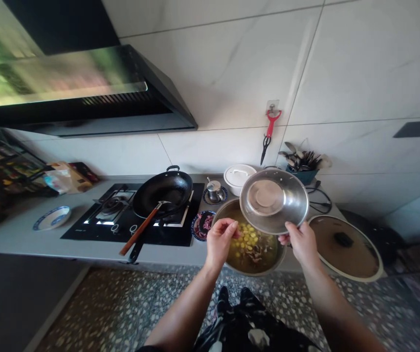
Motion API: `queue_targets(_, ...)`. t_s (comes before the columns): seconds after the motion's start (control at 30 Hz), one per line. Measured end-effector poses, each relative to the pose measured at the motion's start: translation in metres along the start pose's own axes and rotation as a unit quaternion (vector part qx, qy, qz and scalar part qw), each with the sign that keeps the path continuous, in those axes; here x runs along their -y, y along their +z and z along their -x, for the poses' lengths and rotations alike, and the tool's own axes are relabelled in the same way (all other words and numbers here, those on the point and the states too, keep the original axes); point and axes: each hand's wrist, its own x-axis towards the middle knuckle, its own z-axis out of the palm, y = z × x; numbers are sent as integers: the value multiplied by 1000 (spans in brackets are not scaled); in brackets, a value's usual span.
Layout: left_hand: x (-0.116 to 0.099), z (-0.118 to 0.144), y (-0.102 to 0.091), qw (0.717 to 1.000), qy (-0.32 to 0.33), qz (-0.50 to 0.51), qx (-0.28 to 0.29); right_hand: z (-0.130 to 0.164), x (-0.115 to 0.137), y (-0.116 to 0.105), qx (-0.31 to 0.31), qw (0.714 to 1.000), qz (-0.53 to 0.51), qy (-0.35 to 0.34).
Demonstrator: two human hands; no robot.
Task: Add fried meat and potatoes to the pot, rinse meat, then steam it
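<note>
1. A blue-rimmed plate (52,217) is lying at the far left of the grey counter (22,234), well apart from the hands.
2. A black wok (163,191) is sitting on the black hob (165,233), with a wooden-handled spatula (142,229) leaning out of it towards the counter edge.
3. A small dish of purple food (202,225) is resting just beside the big pot (228,210), with a small steel cup (214,190) and a white lidded bowl (238,177) behind it.
4. The left hand (220,240) is hovering over the pot of yellow broth, fingers curled loosely together; whether it is pinching anything, I cannot tell.
5. The right hand (301,242) is gripping the lower rim of a steel bowl (274,200), holding it tilted above the pot.
6. A large glass lid (345,247) is lying flat on the counter to the right.
</note>
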Motion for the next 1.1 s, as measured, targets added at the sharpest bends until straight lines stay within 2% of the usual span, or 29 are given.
queue_targets(0.07,9,-1,-2,992,56,-111,4,-1,1,-4,8,1000,-23,-3)
queue_targets(0.17,26,-5,-4,938,127,-317,59,-6,0,-10,21,997,-69,2)
queue_targets(0.23,31,-6,-2,915,131,-372,83,-9,-2,-14,32,995,-97,7)
queue_targets(0.3,30,-5,3,936,84,-331,88,-10,-2,-15,40,994,-105,9)
queue_targets(0.4,19,3,16,983,-55,-134,110,1,6,-4,52,996,-67,7)
queue_targets(0.47,13,11,25,983,-143,-3,118,17,17,13,80,996,-38,-1)
queue_targets(0.53,11,18,29,976,-189,79,76,32,28,32,141,989,-44,-19)
queue_targets(0.6,10,22,24,972,-193,133,-31,37,34,40,242,967,-65,-52)
queue_targets(0.63,8,22,18,966,-186,150,-92,34,33,36,284,954,-68,-73)
queue_targets(0.67,6,20,9,959,-175,162,-151,27,29,27,301,947,-61,-91)
queue_targets(0.7,2,16,-1,951,-158,168,-205,15,21,13,287,952,-41,-104)
queue_targets(0.73,-3,10,-13,943,-139,167,-250,-1,10,-4,237,965,-8,-110)
queue_targets(0.8,-14,-6,-37,930,-90,166,-314,-38,-21,-40,64,989,98,-93)
queue_targets(0.83,-18,-16,-48,926,-74,166,-330,-56,-39,-55,2,983,161,-90)
queue_targets(0.87,-20,-27,-58,924,-66,164,-340,-73,-57,-66,-6,975,205,-82)
queue_targets(0.97,-9,-59,-76,914,-97,157,-361,-98,-104,-75,89,963,251,-35)
queue_targets(1.03,9,-76,-81,910,-129,162,-359,-98,-121,-67,108,968,227,-11)
queue_targets(1.1,30,-88,-82,914,-143,165,-343,-90,-127,-56,89,984,153,15)
